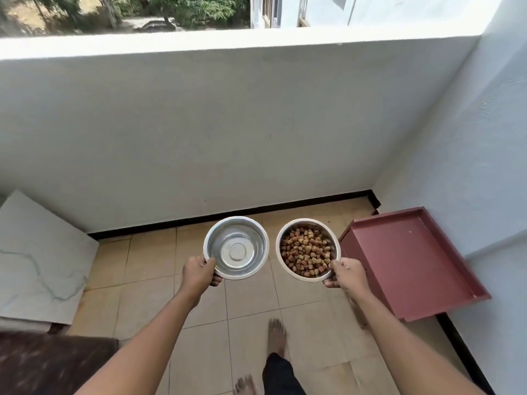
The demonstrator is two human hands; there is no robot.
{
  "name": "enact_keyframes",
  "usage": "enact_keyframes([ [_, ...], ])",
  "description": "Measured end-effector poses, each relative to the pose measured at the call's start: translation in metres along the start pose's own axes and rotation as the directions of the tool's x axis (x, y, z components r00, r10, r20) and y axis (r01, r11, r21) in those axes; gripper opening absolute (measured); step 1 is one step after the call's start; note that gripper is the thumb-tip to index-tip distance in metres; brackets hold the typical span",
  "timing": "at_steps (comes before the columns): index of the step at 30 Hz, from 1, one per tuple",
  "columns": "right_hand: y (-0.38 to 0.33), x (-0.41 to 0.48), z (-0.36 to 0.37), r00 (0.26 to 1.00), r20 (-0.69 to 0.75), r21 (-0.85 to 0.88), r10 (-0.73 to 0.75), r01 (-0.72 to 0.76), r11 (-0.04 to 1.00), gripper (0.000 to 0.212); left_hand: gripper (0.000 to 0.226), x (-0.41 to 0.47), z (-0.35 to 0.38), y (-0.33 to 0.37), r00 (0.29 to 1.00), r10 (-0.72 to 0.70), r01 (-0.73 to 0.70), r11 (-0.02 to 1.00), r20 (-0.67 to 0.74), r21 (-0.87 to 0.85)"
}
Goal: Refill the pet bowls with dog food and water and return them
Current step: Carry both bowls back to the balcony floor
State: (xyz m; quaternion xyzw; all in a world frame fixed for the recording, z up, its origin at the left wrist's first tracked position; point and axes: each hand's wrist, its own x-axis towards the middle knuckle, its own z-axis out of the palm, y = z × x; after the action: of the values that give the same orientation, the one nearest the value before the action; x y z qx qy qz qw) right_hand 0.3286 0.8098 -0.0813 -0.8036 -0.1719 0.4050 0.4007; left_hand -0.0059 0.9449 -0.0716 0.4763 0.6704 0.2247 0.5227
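Observation:
Two round steel pet bowls are held level above the tiled balcony floor. My left hand (199, 273) grips the near-left rim of the left steel bowl (236, 248), whose inside looks shiny; I cannot tell whether it holds water. My right hand (346, 273) grips the near-right rim of the right steel bowl (308, 250), which is filled with brown dog food pellets (305, 252). The bowls sit side by side, a small gap apart.
A low white parapet wall (228, 124) closes the balcony ahead. A dark red tray-topped stand (410, 260) stands against the right wall. A grey slab (40, 258) leans at the left, above a dark mat (48, 363). My bare feet (276, 336) are on beige floor tiles (148, 266).

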Motion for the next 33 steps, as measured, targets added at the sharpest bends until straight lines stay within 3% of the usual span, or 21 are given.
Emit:
enact_keyframes([
  [8, -0.007, 0.132, 0.042, 0.995, 0.073, -0.093, 0.068, -0.061, 0.994, 0.022, 0.022, 0.113, 0.041, 0.008, 0.995, -0.087, 0.086, 0.996, -0.048, -0.016],
  [15, 0.025, 0.23, 0.093, 0.982, 0.104, -0.102, 0.156, -0.145, 0.984, 0.017, 0.019, 0.21, 0.087, -0.035, 0.982, -0.167, 0.163, 0.985, -0.085, -0.057],
  [33, 0.306, 0.493, 0.298, 0.956, 0.056, -0.05, 0.287, -0.284, 0.957, 0.019, 0.017, 0.473, 0.249, -0.336, 0.954, -0.277, 0.256, 0.951, -0.113, -0.17],
])
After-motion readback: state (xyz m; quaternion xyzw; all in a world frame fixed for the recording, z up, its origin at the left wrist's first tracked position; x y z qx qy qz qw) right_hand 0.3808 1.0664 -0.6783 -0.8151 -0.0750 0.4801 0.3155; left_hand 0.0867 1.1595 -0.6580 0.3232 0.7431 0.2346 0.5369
